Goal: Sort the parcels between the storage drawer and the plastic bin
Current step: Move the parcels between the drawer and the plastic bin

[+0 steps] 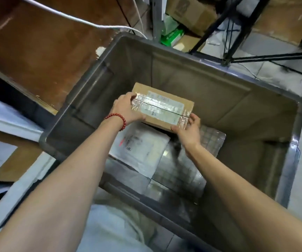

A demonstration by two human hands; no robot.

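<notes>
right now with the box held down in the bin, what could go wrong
The cardboard box is held only at its ends by the left hand and right hand; glossy tape may slip. Dropped, it could land tilted on the white mailer and bubble-wrapped parcel beneath.

My bare forearms rise from the lower corners and meet mid-frame. My left hand, with a red bead bracelet on its wrist, grips the left end of the cardboard parcel. My right hand holds the near right corner, its fingers seemingly curled over the blurred edge.
</notes>
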